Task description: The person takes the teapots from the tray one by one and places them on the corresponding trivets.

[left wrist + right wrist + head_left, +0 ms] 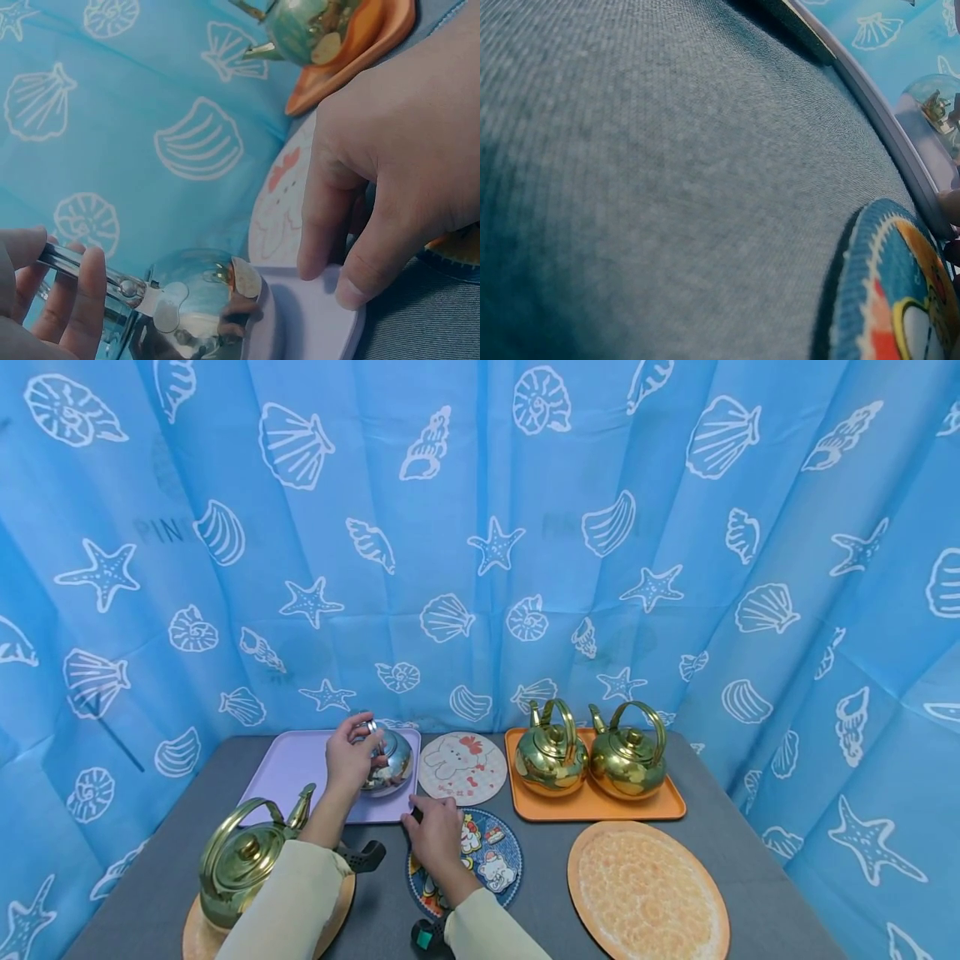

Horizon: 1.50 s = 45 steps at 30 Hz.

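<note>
My left hand (351, 756) grips the looped handle of a shiny silver kettle (399, 760). The kettle sits at the right side of a lilac tray (296, 756); in the left wrist view its handle (90, 271) runs between the thumb and fingers. My right hand (437, 835) pinches the tray's near right corner, thumb and forefinger at the rim (330, 281). Below that hand lies a round blue mat (506, 852) with cartoon figures, partly covered by the wrist. The right wrist view catches only fingertips at its right edge.
A gold kettle (243, 860) stands on a round mat (197, 935) at front left, beside my left forearm. Two more gold kettles (551, 756) share an orange tray (600, 812) at back right. A pale rabbit mat (480, 772) and a tan round mat (648, 893) lie on the grey cloth.
</note>
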{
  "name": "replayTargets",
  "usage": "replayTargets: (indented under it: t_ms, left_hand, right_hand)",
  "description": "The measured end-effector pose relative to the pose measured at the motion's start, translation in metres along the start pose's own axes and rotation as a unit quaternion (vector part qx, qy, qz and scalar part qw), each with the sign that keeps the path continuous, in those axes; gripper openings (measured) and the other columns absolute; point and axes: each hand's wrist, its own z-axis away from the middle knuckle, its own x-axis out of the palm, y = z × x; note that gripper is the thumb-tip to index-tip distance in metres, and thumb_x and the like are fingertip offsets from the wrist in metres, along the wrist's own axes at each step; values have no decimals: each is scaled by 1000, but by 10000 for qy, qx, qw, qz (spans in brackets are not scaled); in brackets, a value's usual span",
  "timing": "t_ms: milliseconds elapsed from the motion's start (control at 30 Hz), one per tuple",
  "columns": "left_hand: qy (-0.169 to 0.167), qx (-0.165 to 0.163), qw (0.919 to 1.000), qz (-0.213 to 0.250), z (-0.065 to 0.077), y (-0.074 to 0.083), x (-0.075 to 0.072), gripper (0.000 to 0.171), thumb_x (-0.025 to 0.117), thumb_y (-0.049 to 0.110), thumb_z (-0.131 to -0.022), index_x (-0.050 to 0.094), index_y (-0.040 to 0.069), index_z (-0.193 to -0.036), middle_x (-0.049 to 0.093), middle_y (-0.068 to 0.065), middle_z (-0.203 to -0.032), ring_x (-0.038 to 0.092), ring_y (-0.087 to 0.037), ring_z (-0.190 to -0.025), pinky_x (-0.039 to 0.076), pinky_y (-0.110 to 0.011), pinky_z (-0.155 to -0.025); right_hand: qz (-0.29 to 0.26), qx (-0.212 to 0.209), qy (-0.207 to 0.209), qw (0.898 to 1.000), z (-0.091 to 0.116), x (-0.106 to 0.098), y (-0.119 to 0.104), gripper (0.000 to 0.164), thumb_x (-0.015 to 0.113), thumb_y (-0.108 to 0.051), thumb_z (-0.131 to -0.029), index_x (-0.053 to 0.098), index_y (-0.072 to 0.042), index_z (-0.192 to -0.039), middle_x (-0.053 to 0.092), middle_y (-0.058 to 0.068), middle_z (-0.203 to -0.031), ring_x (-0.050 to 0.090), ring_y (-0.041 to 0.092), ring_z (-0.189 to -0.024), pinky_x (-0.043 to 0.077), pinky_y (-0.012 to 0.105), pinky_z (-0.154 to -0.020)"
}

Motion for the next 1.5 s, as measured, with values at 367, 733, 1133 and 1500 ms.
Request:
replayTargets:
  t_ms: [367,733,1133,1500]
  left_hand:
    - [8,41,9999,-134,1,1,2,36,63,7,-95,58,10,-130,55,-11,-106,66,-21,-85,59,-35,-66]
    - [-5,123,9997,-220,4,3,4,35,62,8,-96,58,9,-131,56,-13,-108,65,-23,-86,59,-35,-66]
    - [-121,93,9997,-165,3,2,5,35,63,6,-95,59,10,-129,58,-13,-109,64,-24,-87,59,-35,-65]
    - [-163,128,9994,-269,5,3,6,32,63,8,-95,60,11,-127,59,-11,-108,65,-21,-84,59,-34,-65]
  right_hand:
    - [-2,50,5,10000,0,0,0,36,74,-34,-87,71,-22,-121,68,-8,-113,46,16,-93,32,30,-72]
    - [50,34,63,10000,0,1,0,35,75,-34,-87,72,-23,-119,69,-9,-112,47,15,-93,33,30,-72]
    - [32,-28,66,10000,1,0,0,35,75,-33,-87,72,-22,-119,69,-9,-112,49,15,-94,34,31,-72]
    - [-41,-3,67,10000,1,0,0,34,75,-33,-87,72,-21,-119,69,-9,-111,49,16,-95,34,31,-73]
